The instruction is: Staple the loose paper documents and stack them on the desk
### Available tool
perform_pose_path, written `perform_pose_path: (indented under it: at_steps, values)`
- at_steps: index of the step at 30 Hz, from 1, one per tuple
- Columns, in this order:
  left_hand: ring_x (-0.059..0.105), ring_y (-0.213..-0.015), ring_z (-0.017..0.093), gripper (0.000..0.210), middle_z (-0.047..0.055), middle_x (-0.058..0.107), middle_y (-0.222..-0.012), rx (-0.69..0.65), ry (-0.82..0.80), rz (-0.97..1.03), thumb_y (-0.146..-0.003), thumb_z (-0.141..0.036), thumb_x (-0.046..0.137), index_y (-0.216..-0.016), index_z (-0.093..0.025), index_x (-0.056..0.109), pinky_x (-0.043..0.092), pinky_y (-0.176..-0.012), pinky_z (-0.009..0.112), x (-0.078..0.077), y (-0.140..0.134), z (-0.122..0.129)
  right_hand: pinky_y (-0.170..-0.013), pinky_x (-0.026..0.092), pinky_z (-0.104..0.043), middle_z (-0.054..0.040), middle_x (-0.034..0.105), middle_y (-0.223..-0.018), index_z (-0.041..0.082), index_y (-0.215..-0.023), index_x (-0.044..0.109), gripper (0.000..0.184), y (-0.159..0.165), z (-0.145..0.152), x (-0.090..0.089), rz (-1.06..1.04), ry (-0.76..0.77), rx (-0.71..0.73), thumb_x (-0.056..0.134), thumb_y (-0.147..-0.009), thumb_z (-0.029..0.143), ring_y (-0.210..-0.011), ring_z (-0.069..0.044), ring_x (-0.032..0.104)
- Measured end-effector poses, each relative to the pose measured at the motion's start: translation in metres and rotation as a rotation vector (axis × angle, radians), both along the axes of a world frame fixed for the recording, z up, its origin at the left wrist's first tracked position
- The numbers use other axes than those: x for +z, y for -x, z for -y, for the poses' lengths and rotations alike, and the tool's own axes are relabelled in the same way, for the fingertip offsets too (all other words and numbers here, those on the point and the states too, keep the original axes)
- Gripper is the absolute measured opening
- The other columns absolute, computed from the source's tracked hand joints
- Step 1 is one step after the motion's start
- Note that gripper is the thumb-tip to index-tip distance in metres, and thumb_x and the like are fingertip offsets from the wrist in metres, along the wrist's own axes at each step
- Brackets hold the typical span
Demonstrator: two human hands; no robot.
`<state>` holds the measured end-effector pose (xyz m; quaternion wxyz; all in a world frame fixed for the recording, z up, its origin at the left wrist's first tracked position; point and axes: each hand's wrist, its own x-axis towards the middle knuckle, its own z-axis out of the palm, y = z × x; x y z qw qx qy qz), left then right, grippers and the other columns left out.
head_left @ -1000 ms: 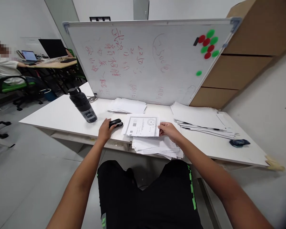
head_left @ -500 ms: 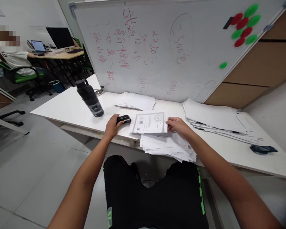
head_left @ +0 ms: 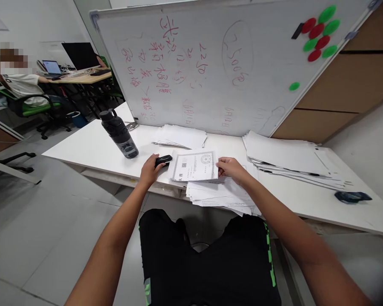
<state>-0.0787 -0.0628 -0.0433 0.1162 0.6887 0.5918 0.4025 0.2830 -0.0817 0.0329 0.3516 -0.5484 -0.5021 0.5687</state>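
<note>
Black pants are worn, their cloth plain in front. Down the right outer edge, green blocks are set in a broken row; on the left side, a grey patch is marked with green. The arms, left hand and right hand are seen bare.

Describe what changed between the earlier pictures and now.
The right hand has shifted the certificate sheet leftward to the stapler, its edge now overlapping the stapler's tip in view. Nothing newly grasped or released; the left hand stays on the stapler. The water bottle and whiteboard stayed put.
</note>
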Motion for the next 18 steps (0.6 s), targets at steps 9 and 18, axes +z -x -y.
perform_pose_path:
  at_steps: [9,18]
  values:
    - [0.053,-0.129,0.03,0.041,0.015,0.062,-0.132,0.005,-0.056,-0.052,-0.089,-0.043,0.06,-0.123,-0.022,0.056,0.038,-0.108,0.046,-0.003,0.001,-0.001,-0.047,0.048,-0.022,-0.0014,0.06,-0.05,0.019,-0.062,0.056,0.015,-0.008,0.006,0.001,0.004,0.018,-0.03,0.058,-0.076,0.012,-0.046,-0.013,0.058]
    - [0.057,-0.124,0.028,0.041,0.012,0.063,-0.13,0.012,-0.098,-0.242,-0.091,-0.046,0.058,-0.125,-0.022,0.054,0.045,-0.103,0.043,-0.008,0.004,-0.005,-0.05,0.05,-0.021,-0.0012,0.062,-0.055,0.017,-0.071,0.058,0.014,0.018,0.002,-0.002,0.022,0.019,0.118,0.055,-0.084,0.012,-0.049,-0.012,0.061]
